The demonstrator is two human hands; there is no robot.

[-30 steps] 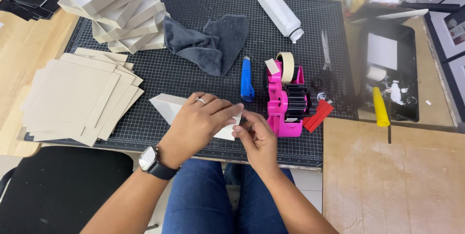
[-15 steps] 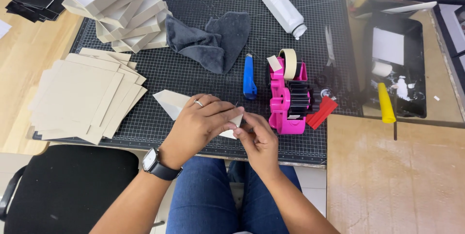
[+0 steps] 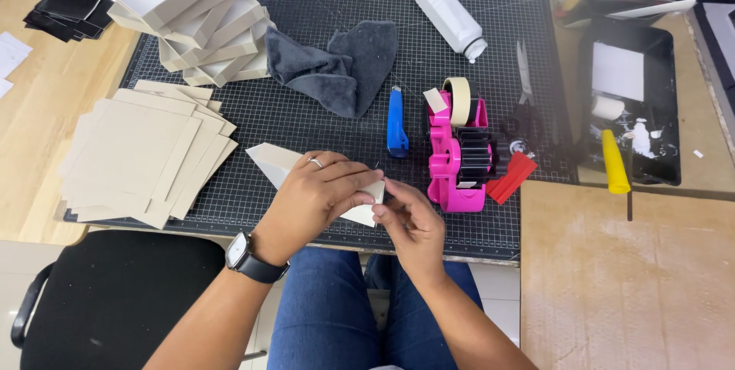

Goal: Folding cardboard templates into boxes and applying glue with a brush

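Holding folded card (image 3: 277,162) w/ both hands, pink tape dispenser (image 3: 457,157) just beside.

Left hand (image 3: 318,198) hides most of card piece (image 3: 272,162).

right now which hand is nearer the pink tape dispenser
Right. The right hand is just left of the pink tape dispenser, near its front end. The left hand lies farther left, resting on the folded cardboard piece.

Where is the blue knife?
The blue knife lies on the black mat, just left of the pink tape dispenser and right of the grey cloth.
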